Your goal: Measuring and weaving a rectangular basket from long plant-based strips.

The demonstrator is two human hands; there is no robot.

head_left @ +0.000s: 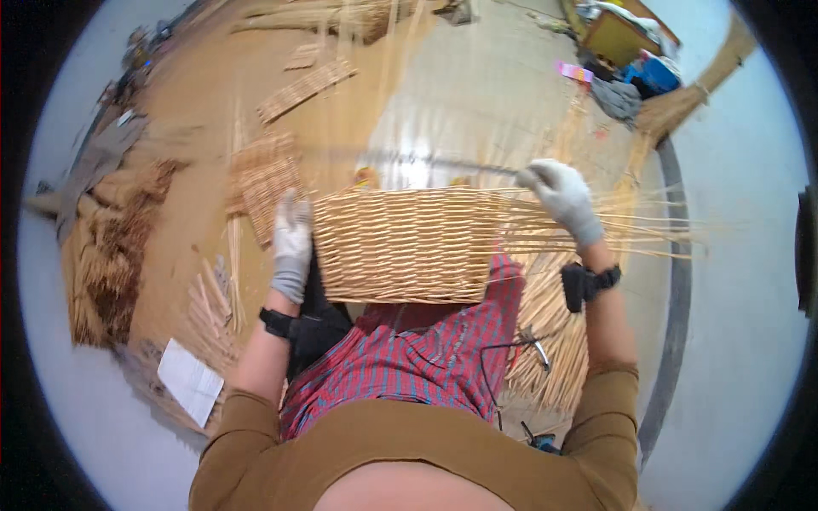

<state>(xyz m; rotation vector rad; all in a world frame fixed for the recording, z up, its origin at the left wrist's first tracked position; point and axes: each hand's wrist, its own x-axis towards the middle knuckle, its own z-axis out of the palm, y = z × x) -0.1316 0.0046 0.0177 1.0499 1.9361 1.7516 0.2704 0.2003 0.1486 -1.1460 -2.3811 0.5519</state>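
One wicker piece (400, 247) is sitting at the person's lap, between the left hand (293, 232) and the right hand (562, 200), its tight weave covering most of its body. A smaller woven panel (264, 175) is lying beyond the left hand, looking mostly woven. Loose stakes (648, 227) are fanning out at the wicker piece's right end, apparently remaining unfinished. The left hand is resting along the left edge, fingers extended; the right is hovering by the stakes. Whether either is gripping, I cannot tell.
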